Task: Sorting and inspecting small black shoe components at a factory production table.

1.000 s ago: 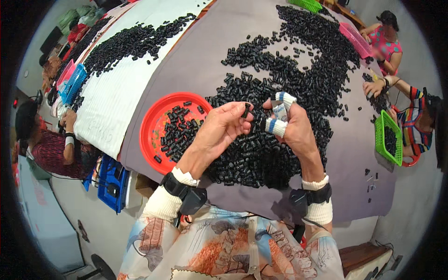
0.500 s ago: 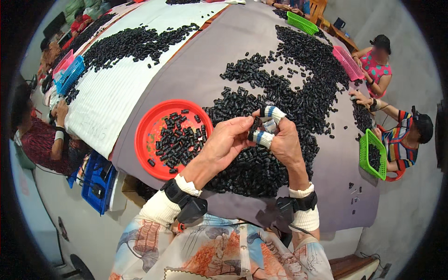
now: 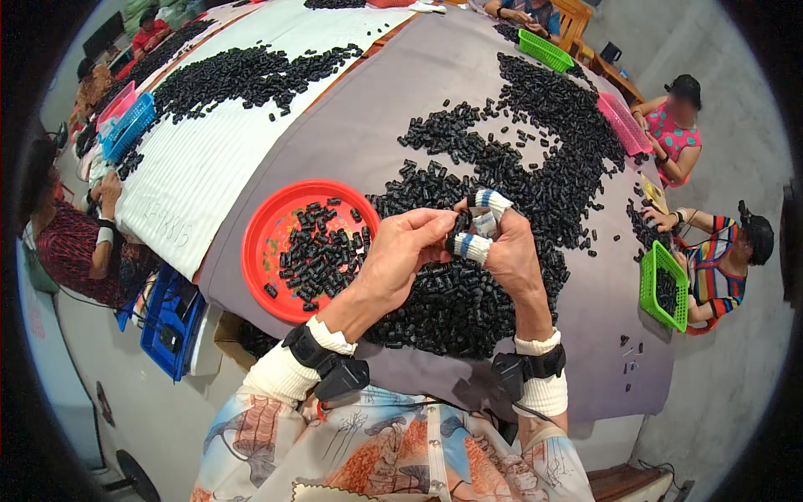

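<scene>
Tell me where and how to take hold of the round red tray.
Grip the round red tray by its raised rim, probably best from the left, where the rim is exposed; the left forearm overlaps the near right edge in view. Keep it level: loose black pieces lie inside.

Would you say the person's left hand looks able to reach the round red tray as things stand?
Probably yes: the round red tray sits close beside the left hand, with no barrier visible between them.

Black pieces [image 3: 452, 309] look like glossy plastic; red tray [image 3: 272, 222], smooth plastic; matt grey cloth [image 3: 335, 142]; ribbed knit cuffs [image 3: 280, 375].
</scene>
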The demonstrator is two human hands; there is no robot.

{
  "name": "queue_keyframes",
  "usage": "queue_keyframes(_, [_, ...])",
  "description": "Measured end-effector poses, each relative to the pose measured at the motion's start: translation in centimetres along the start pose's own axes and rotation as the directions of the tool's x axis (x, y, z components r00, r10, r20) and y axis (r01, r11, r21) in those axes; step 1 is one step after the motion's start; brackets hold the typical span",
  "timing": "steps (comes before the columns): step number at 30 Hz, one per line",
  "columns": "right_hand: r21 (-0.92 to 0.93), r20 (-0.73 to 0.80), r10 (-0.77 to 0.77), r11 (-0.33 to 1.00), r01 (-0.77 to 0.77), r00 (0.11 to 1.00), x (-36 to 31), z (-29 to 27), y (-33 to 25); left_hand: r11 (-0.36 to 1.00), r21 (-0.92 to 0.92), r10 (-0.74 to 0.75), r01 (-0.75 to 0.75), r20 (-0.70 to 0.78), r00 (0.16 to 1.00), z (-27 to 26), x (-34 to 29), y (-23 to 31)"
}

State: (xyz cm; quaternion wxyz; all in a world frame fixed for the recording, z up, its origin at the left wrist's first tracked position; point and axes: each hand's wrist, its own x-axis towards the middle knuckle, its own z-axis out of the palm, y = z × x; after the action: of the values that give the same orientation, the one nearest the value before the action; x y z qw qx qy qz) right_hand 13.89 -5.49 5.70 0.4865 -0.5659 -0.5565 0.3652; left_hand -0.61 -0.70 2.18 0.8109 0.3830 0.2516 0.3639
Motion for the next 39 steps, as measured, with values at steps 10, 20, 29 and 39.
queue_keyframes(10, [0.001,-0.004,-0.048,0.999,0.048,0.999,-0.1,0.1,0.1,0.991,0.125,-0.060,0.055,0.038,0.997,0.2,0.9,1.0])
queue_keyframes(20, [0.007,-0.022,0.037,0.999,-0.037,0.999,0.1,-0.1,-0.3,0.976,-0.195,-0.065,0.098,0.171,0.983,-0.8,1.9,0.2])
queue_keyframes(29, [0.134,-0.016,0.053,0.990,-0.050,0.998,-0.1,0.4,0.7,0.978,-0.193,-0.047,0.079,0.166,0.985,-0.8,1.8,-0.5])
queue_keyframes(39, [0.156,-0.050,-0.017,0.987,0.024,0.999,0.0,0.2,1.3,0.982,-0.166,-0.054,0.089,0.204,0.977,-1.0,1.8,-0.4])
